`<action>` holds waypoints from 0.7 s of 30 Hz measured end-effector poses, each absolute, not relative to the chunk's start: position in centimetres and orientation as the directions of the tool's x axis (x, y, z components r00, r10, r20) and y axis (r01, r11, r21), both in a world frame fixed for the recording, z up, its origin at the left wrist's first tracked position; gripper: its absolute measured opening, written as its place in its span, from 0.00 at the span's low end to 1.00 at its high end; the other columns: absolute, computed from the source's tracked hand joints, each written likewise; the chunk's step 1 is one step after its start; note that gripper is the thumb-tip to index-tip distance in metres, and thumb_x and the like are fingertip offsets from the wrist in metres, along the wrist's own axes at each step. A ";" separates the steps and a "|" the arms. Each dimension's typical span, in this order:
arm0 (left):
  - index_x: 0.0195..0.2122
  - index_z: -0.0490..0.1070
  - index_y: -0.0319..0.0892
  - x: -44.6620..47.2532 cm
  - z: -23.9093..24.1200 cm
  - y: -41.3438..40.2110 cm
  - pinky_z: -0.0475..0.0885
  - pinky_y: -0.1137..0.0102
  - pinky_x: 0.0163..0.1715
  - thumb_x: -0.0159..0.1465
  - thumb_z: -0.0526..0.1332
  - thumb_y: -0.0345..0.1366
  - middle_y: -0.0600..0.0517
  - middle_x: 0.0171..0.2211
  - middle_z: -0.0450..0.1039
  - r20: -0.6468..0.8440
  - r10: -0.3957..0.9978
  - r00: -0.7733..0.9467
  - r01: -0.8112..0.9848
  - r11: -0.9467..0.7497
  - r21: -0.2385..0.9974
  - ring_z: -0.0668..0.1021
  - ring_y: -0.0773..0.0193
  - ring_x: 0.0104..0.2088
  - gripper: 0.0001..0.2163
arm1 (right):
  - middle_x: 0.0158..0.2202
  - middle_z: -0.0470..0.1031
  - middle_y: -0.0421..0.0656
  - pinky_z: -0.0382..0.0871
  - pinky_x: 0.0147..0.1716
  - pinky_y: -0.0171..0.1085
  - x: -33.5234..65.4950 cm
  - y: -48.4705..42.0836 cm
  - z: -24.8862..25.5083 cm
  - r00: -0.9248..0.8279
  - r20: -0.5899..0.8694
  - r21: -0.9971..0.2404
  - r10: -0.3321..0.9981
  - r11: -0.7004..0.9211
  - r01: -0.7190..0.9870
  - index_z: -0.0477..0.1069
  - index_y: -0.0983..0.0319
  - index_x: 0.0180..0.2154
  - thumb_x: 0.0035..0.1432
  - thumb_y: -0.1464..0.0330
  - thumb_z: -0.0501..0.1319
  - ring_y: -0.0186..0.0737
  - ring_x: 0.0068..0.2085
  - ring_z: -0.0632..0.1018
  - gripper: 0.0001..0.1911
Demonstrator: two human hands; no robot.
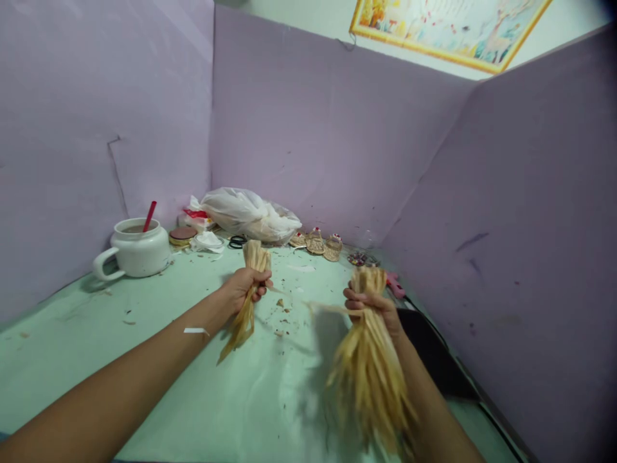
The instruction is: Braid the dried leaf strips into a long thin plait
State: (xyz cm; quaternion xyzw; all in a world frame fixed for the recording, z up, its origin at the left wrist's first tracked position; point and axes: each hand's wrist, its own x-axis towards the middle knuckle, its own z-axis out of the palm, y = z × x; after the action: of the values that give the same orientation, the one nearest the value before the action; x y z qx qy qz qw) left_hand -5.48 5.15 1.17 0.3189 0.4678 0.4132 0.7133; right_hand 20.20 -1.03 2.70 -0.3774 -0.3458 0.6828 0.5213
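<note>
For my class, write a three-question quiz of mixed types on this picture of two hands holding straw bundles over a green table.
1. True or false: the left hand grips the thicker straw bundle.
2. Multiple choice: what stands in the white pot at the left of the table? A) a red stick B) a paintbrush C) a pair of scissors
3. Short answer: what lies against the back wall, right of the white pot?

Key
1. False: the right hand holds the large bundle; the left holds the small bundle.
2. A: the red stick.
3. A crumpled plastic bag.
</note>
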 end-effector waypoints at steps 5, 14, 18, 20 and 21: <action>0.21 0.61 0.36 -5.5 1.7 4.9 0.49 0.83 0.06 0.53 0.57 0.27 0.55 0.13 0.62 -0.388 0.892 0.231 -0.266 0.441 0.857 0.59 0.78 0.09 0.06 | 0.21 0.55 0.33 0.51 0.14 0.25 21.6 -1.2 3.2 -0.176 0.009 -0.838 0.984 -0.088 -0.538 0.66 0.59 0.30 0.34 0.69 0.62 0.24 0.17 0.54 0.14; 0.22 0.63 0.37 -4.5 2.5 3.4 0.50 0.83 0.07 0.49 0.61 0.27 0.57 0.14 0.60 -0.310 0.894 0.323 -0.246 0.396 0.885 0.61 0.78 0.11 0.05 | 0.20 0.56 0.32 0.47 0.11 0.24 21.6 -1.6 3.6 -0.210 0.013 -0.882 0.978 -0.088 -0.463 0.67 0.61 0.42 0.35 0.67 0.61 0.23 0.16 0.52 0.26; 0.25 0.63 0.37 -7.4 2.1 6.1 0.52 0.84 0.07 0.50 0.60 0.25 0.58 0.14 0.59 -0.257 0.949 0.184 -0.301 0.303 0.904 0.60 0.78 0.11 0.05 | 0.18 0.55 0.30 0.45 0.09 0.23 24.3 -1.8 4.5 -0.067 0.095 -0.834 0.993 0.043 -0.551 0.69 0.59 0.37 0.36 0.67 0.62 0.22 0.15 0.50 0.20; 0.26 0.64 0.37 -7.6 2.2 6.2 0.52 0.84 0.08 0.50 0.61 0.26 0.58 0.14 0.59 -0.254 0.949 0.185 -0.287 0.300 0.910 0.61 0.78 0.12 0.05 | 0.19 0.57 0.31 0.48 0.10 0.23 23.8 -1.6 4.3 -0.061 0.087 -0.812 0.994 0.035 -0.583 0.69 0.59 0.35 0.36 0.68 0.62 0.21 0.15 0.53 0.18; 0.25 0.64 0.36 -7.3 2.2 5.8 0.52 0.84 0.08 0.49 0.61 0.26 0.57 0.15 0.60 -0.267 0.939 0.215 -0.268 0.320 0.909 0.61 0.78 0.12 0.05 | 0.19 0.58 0.32 0.51 0.12 0.23 23.0 -1.4 4.0 -0.063 0.067 -0.806 0.996 0.017 -0.592 0.70 0.59 0.35 0.36 0.68 0.63 0.22 0.16 0.55 0.18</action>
State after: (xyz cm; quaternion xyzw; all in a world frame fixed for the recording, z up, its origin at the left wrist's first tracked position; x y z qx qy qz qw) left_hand -7.27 5.79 2.25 0.3793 0.4427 0.4430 0.6811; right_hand 22.96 -1.45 4.02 -0.2878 -0.3506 0.6393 0.6209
